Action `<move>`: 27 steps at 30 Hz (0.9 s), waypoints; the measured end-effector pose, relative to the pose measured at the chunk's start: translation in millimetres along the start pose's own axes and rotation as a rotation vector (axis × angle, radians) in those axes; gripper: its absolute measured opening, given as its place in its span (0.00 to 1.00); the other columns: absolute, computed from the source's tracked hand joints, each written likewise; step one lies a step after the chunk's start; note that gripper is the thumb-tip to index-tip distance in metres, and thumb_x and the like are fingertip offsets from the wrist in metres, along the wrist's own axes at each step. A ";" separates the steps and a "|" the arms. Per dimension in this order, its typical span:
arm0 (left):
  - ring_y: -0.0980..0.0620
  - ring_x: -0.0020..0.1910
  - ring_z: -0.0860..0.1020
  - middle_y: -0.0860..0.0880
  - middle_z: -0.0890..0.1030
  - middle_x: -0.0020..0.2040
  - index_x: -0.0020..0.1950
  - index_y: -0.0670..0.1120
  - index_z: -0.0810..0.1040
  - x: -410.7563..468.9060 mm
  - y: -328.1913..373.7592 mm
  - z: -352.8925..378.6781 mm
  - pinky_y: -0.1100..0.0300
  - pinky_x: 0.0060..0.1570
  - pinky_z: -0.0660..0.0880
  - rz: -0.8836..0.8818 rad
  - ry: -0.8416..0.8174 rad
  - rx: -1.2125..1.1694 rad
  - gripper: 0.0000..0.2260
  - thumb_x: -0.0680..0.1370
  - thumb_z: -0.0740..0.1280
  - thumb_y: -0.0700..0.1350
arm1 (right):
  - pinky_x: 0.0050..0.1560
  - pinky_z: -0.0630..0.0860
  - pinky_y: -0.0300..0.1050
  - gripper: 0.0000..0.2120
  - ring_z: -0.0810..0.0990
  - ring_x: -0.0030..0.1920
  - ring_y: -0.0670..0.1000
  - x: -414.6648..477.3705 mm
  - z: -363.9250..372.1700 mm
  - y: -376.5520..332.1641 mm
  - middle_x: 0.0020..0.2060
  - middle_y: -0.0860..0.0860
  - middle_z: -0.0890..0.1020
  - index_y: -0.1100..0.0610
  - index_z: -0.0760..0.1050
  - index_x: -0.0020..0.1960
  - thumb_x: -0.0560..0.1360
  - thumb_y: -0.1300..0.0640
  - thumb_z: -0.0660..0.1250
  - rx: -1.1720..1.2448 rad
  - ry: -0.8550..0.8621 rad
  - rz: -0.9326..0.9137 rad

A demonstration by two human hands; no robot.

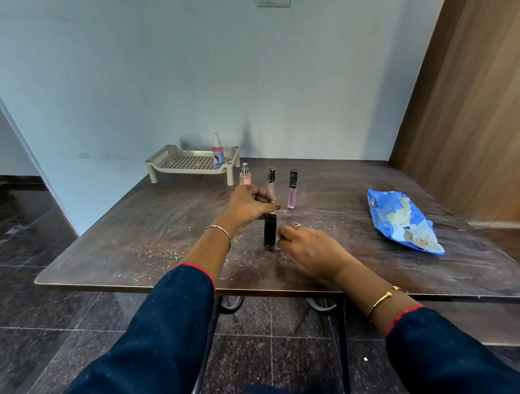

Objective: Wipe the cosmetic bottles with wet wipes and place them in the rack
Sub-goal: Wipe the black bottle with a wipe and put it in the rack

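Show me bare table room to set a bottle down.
Free: the table left of the left hand, in front of the rack; the strip between pink gloss tube and wipes pack. Crowded: centre, around the black bottle.

Tabletop (140,225): dark brown, worn, streaked with pale smears and whitish specks, front edge rounded. Black metal frame (341,323) with scroll curls beneath it. Floor (42,323): dark speckled stone tiles, thin pale grout lines. Wall (168,70) behind: pale blue-grey, faint dark scuffs. Wooden panel (472,112) along right side. Switch plate (272,2) at top edge, cut off.
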State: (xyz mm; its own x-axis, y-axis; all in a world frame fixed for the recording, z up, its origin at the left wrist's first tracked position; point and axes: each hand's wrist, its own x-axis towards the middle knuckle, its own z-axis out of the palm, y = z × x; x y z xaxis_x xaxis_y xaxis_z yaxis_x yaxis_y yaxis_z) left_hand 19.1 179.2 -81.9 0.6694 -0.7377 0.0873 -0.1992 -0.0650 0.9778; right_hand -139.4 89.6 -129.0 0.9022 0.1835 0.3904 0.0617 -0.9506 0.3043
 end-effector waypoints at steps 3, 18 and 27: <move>0.47 0.42 0.83 0.40 0.83 0.41 0.41 0.40 0.79 -2.5 -10.1 1.4 0.53 0.46 0.81 -0.019 -0.027 0.036 0.08 0.67 0.76 0.32 | 0.32 0.78 0.46 0.08 0.76 0.37 0.51 -1.6 -6.0 11.5 0.48 0.53 0.77 0.59 0.78 0.50 0.72 0.66 0.70 0.088 0.106 0.180; 0.55 0.30 0.80 0.49 0.82 0.31 0.40 0.40 0.78 -5.8 -20.9 -0.3 0.63 0.30 0.77 -0.091 0.032 -0.244 0.08 0.68 0.73 0.29 | 0.42 0.78 0.50 0.08 0.79 0.43 0.55 30.4 2.8 -12.0 0.48 0.53 0.79 0.58 0.79 0.50 0.73 0.67 0.68 0.276 0.150 0.161; 0.57 0.30 0.81 0.51 0.82 0.29 0.39 0.41 0.78 -10.9 -22.7 -8.6 0.62 0.32 0.79 -0.090 0.037 -0.284 0.10 0.69 0.71 0.27 | 0.31 0.76 0.49 0.12 0.77 0.42 0.55 16.7 -4.4 -27.3 0.47 0.54 0.78 0.58 0.78 0.51 0.70 0.68 0.67 0.181 0.034 0.017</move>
State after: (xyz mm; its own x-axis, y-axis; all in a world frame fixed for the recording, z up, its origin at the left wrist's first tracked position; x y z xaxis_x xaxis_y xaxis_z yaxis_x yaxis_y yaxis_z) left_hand 22.5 194.5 -103.5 0.7020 -0.7122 -0.0007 0.0668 0.0648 0.9957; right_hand -127.8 119.7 -127.0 0.8890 0.1725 0.4241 0.1251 -0.9826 0.1374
